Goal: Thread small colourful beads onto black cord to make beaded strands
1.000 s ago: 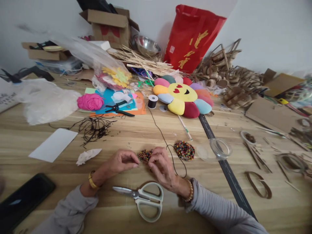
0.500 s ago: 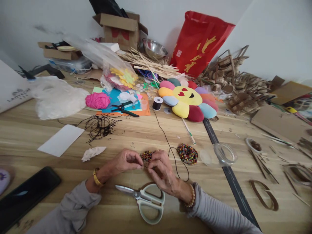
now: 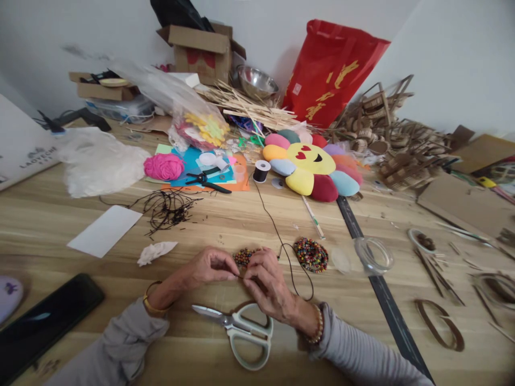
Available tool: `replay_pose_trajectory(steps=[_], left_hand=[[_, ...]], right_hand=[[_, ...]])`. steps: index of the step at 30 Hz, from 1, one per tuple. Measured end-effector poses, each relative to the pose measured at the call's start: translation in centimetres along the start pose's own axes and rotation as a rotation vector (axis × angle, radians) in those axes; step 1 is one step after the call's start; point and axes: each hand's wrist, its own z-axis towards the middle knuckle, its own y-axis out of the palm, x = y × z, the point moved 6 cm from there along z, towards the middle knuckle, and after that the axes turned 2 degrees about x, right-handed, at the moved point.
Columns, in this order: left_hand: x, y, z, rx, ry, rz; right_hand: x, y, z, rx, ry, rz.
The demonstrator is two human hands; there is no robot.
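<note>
My left hand point(image 3: 214, 267) is closed in a pinch, its fingertips on a thin dark cord. Facing it, my right hand point(image 3: 269, 280) pinches the same cord, and the fingertips of both hands almost meet. Behind my right hand lies a small heap of multicoloured beads point(image 3: 242, 257), partly covered by it. A second coil of strung beads point(image 3: 311, 254) rests to the right. Black cord point(image 3: 290, 268) loops on the table beside my right hand and runs back to a spool point(image 3: 262, 171). Just below my hands lie white-handled scissors point(image 3: 248, 332), blades slightly apart.
A crumpled tissue point(image 3: 156, 252), a white card point(image 3: 105, 230) and a tangle of black cord point(image 3: 169, 209) lie to the left. Nearer is a phone point(image 3: 50, 324). Behind are pliers point(image 3: 207, 181), pink yarn point(image 3: 164, 166) and a flower cushion point(image 3: 309, 163). Clear tape rolls point(image 3: 374, 255) sit at right.
My left hand's fingertips have come slightly closer to my right hand's. The whole view has shifted a little; the things on the table lie as before.
</note>
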Motion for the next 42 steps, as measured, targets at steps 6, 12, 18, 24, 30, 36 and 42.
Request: replay_pose_trajectory(steps=[6, 12, 18, 24, 30, 36, 42], left_hand=[[0.15, 0.13, -0.02, 0.003, -0.022, -0.006], [0.00, 0.06, -0.03, 0.004, -0.055, -0.023], [-0.14, -0.06, -0.01, 0.018, -0.062, -0.012], [-0.07, 0.02, 0.03, 0.010, -0.056, -0.018], [0.18, -0.01, -0.02, 0.017, -0.049, 0.000], [0.12, -0.01, -0.02, 0.032, -0.038, 0.007], [-0.04, -0.08, 0.02, 0.028, -0.051, 0.007]], right_hand=[[-0.18, -0.12, 0.24, -0.015, 0.000, 0.001], [-0.15, -0.06, 0.18, -0.016, -0.002, 0.008], [-0.28, -0.11, 0.25, -0.024, -0.003, 0.006], [-0.18, -0.01, 0.20, -0.024, -0.009, 0.010], [-0.19, -0.02, 0.22, -0.035, 0.005, 0.018], [-0.02, 0.09, 0.01, -0.033, -0.001, 0.009], [-0.01, 0.11, 0.03, -0.033, 0.005, 0.006]])
